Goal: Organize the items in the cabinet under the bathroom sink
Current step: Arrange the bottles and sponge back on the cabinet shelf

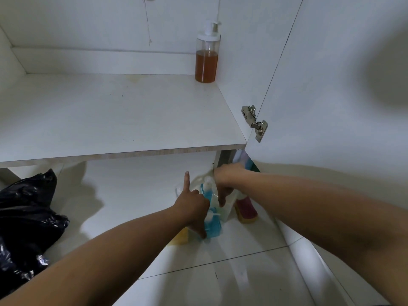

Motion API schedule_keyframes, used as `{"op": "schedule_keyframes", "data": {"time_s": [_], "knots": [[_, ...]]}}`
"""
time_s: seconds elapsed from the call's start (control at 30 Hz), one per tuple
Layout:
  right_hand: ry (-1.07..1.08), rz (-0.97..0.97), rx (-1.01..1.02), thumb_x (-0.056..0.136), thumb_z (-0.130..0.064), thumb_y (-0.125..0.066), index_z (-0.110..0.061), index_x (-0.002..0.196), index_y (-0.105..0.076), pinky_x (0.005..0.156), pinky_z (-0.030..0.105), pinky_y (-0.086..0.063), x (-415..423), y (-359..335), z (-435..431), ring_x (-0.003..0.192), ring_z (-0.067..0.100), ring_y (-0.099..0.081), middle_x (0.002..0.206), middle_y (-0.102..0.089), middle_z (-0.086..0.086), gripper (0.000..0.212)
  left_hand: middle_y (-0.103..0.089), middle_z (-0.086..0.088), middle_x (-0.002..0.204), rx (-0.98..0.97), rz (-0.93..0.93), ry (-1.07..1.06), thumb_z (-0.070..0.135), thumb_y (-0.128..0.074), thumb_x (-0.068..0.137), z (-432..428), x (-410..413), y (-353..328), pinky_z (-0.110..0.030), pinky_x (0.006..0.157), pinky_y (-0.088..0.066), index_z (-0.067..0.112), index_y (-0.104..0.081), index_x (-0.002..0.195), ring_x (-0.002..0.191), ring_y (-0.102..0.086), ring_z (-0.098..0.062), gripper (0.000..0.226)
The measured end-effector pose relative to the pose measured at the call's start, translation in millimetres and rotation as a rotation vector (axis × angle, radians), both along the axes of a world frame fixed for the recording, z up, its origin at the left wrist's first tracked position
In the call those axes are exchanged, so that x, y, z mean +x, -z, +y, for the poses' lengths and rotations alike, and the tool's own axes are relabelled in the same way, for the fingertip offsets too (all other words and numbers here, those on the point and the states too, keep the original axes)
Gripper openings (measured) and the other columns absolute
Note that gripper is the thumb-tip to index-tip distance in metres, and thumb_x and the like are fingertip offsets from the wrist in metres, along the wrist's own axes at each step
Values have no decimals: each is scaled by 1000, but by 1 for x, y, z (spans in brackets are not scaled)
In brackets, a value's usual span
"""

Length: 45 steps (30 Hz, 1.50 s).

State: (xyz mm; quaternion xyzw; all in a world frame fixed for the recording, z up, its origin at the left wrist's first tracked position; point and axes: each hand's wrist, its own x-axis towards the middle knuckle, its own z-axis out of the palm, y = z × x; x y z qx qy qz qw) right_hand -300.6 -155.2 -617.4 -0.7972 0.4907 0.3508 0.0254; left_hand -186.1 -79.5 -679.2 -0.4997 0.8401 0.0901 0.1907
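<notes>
Bottles [246, 208] upright on floor, below shelf's [121, 111] front right corner | left hand [192, 203] gripped blue bottle [213, 226], forefinger straight | right hand [225, 177] nearer shelf, curled over clear bottle [227, 210]; grip unclear

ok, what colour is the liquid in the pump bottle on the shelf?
Amber-orange, filling the lower half of the clear pump bottle; the head view shows it.

A white cabinet shelf [110, 120] carries one amber pump bottle [206, 62] at its back right; the tiled floor [198, 272] below holds a black bag [26, 217] and clustered bottles [213, 226].
</notes>
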Motion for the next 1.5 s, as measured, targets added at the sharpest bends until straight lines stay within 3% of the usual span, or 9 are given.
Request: {"op": "schedule_keyframes", "data": {"time_s": [0.17, 0.27, 0.37, 0.43, 0.57, 0.67, 1.07, 1.4, 1.5], "knots": [[-12, 114, -16, 65, -62, -82, -18, 136, -54, 81, 38, -48, 6, -29, 4, 106, 27, -60, 116, -59, 5, 88, -66, -3, 125, -53, -63, 113, 78, -63, 74, 6, -2, -25, -72, 110, 16, 22, -65, 125, 137, -44, -25, 77], [5, 175, 54, 67, -65, -79, -22, 136, -55, 80, 35, -53, 12, -66, 3, 78, 22, -63, 121, -59, 2, 85, -67, 0, 115, -23, -67, 126, 73, -70, 71, 8, -1, -51, -66, 117, -7, 20, -64, 123, 121, -54, -24, 75], [137, 151, 128, 71, -63, -79, -20, 142, -50, 87, 35, -55, 16, -108, -1, 75, 21, -67, 111, -64, 5, 88, -59, 8, 92, 9, 2, 111, 70, -75, 67, 7, 4, -85, -34, 85, -44, 22, -63, 119, 85, -56, -16, 71], [225, 131, 113, 70, -61, -81, -15, 142, -49, 88, 34, -55, 17, -139, -3, 81, 23, -64, 103, -67, 9, 91, -61, 9, 97, 25, 34, 130, 69, -77, 65, 3, 11, -109, -27, 68, -43, 25, -62, 122, 82, -56, -15, 73], [293, 54, 22, 65, -59, -84, -10, 105, -61, 68, 28, -54, 20, -199, -6, 67, 20, -60, 106, -73, 10, 67, -64, 10, 111, -42, 62, 122, 68, -77, 63, -6, 32, -161, -34, 84, -55, 28, -60, 127, 93, -60, -15, 77], [299, -31, -59, 64, -58, -86, -13, 83, -54, 70, 30, -54, 25, -225, -11, 60, 20, -58, 104, -75, 12, 58, -62, 11, 112, -149, 133, 64, 67, -77, 63, -12, 51, -192, -34, 84, -53, 29, -59, 126, 97, -56, -14, 75], [289, -339, -412, 62, -57, -86, -18, 120, -53, 89, 37, -53, 44, -217, -38, 95, 23, -69, 86, -58, 0, 78, -62, 3, 120, -336, 576, -464, 46, -90, 58, -65, 107, -170, -29, 88, -53, 21, -63, 129, 104, -56, -15, 80], [392, -431, -364, 57, -50, -92, -15, 122, -49, 89, 39, -55, 47, -211, -66, 97, 27, -70, 96, -55, 3, 84, -64, 0, 121, -167, 1008, -707, 21, -93, 67, -96, 123, -141, -37, 90, -58, 12, -55, 140, 98, -68, -21, 83], [403, -503, -383, 56, -46, -94, -15, 109, -45, 90, 42, -56, 48, -207, -71, 100, 28, -68, 81, -52, 3, 78, -61, -4, 133, -72, 1113, -730, 14, -88, 74, -98, 124, -137, -36, 88, -60, 12, -49, 145, 98, -71, -20, 81]]}}
